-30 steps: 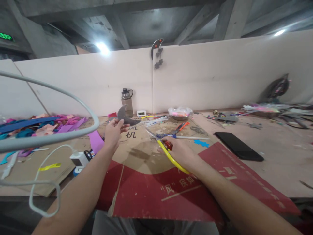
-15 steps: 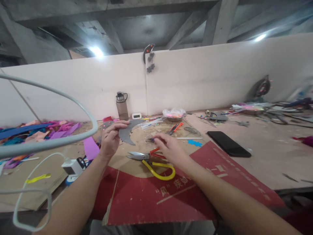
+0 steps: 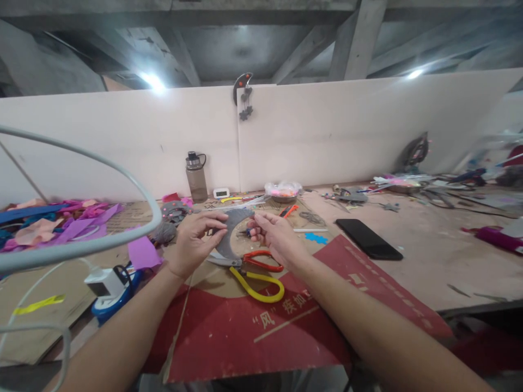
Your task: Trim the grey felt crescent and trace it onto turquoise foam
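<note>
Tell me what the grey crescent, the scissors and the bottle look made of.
Grey crescent: probably felt, matte and evenly grey.
Scissors: blades apparently metal, from their silvery shine; handles likely plastic-coated, smooth, plain yellow and red.
Bottle: smoky, see-through body, plastic or glass; I cannot tell which.

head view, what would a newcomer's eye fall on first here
Probably the scissors, with bright red and yellow handles, lying on the red and tan cardboard. Just beyond them is the grey crescent, in the left hand, with the right hand at its upper tip. The black phone stands out on the table to the right.
</note>
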Demonstrator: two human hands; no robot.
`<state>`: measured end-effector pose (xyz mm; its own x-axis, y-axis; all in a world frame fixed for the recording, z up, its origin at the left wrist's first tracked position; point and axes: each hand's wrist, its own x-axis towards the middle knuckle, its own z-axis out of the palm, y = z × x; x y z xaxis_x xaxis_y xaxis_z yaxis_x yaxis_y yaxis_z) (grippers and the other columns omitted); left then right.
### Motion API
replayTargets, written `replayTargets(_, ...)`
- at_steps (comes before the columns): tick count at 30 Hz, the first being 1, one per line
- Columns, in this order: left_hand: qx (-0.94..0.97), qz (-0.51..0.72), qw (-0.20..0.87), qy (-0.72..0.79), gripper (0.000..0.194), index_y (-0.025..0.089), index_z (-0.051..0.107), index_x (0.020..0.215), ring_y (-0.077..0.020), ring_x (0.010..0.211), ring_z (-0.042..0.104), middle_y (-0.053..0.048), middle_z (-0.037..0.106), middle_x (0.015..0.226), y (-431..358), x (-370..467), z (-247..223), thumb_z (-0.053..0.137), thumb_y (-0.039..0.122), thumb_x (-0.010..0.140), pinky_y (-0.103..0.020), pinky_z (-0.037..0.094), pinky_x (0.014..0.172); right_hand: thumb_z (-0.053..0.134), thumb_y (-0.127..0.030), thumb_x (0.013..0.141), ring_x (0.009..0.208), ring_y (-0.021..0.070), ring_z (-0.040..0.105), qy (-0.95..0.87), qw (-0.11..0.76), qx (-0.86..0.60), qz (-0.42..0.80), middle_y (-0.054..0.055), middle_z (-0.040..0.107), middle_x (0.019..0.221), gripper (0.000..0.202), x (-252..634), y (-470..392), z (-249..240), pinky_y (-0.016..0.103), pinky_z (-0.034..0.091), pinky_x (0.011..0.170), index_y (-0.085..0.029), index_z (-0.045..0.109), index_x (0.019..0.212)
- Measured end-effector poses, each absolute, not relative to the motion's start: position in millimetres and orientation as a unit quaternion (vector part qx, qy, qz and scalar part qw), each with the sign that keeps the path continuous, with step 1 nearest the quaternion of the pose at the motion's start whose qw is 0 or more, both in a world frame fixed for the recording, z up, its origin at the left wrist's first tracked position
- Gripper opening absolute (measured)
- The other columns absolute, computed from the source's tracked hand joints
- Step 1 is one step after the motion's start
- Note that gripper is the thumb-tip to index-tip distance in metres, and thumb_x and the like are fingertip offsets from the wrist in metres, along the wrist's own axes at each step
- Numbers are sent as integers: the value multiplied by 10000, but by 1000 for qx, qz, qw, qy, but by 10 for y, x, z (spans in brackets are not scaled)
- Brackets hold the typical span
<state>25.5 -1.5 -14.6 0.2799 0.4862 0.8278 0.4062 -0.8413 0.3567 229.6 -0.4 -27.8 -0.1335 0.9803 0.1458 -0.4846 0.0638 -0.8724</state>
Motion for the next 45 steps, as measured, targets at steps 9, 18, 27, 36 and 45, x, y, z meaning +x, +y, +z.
replayTargets(9,757,547,157,321,389,226,582,1121,-181,948,617,-72,613,1098,-33,425,-271,708,240,754,-300,506,788,734,-370,657,508,68,490,-490,588,-317,560,-5,637,658,254,2271,-90,-272,214,421,500,-173,573,646)
replayTargets(18,693,456,323,455,377,173,639,943,-147,575,546,-1,653,686,-107,484,-251,634,512,779,-235,400,513,629,-353,743,530,104,530,-564,560,-362,487,-32,605,637,189,2246,-170,-274,242,459,507,-189,607,835)
replayTargets(27,715,447,304,442,267,192,670,871,-159,597,557,-15,671,690,-106,497,-260,655,442,780,-242,395,523,636,-403,763,504,97,511,-559,577,-378,459,-9,615,622,226,2296,-176,-251,237,444,495,-189,606,695)
replayTargets(36,635,448,484,402,300,172,632,898,-109,517,523,9,633,637,-106,535,-278,721,411,739,-210,395,485,695,-428,716,493,78,499,-522,574,-341,530,-16,626,659,262,2304,-144,-286,218,416,475,-184,602,738)
replayTargets(45,514,458,653,317,353,156,620,989,-70,513,527,7,592,646,-48,528,-293,784,288,705,-159,411,474,691,-451,730,550,81,525,-519,593,-285,546,-32,600,751,391,2306,-127,-289,215,424,494,-211,616,1029)
